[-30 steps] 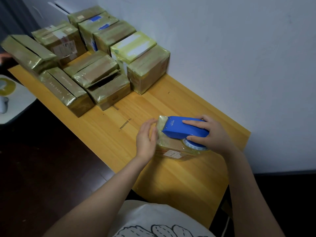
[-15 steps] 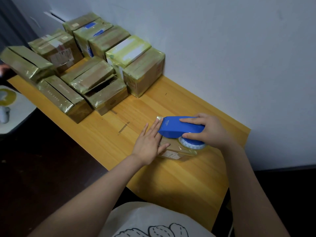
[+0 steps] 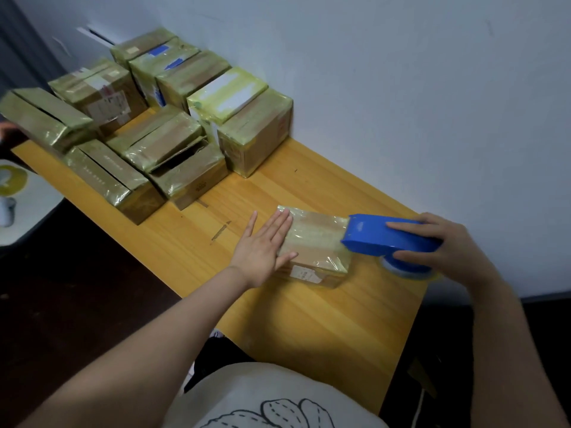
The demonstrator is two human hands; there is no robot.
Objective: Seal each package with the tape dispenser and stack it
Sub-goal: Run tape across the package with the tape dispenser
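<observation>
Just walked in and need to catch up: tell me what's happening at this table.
A person is taping a small package on the wooden table. The left grip lies flat on the package's left end, pressing it down. The right grip holds the blue tape dispenser at the package's right end, with tape laid across the top. Other taped packages sit at the table's far end by the wall.

The left hand (image 3: pixel 262 248) covers the left end of the package (image 3: pixel 315 242), whose white label (image 3: pixel 304 274) is too small to read. The right hand (image 3: pixel 438 245) hides much of the tape roll (image 3: pixel 404 268) under the tape dispenser (image 3: pixel 380 234). The far-left box (image 3: pixel 40 118) is blurred and cut off by the picture's edge.
</observation>
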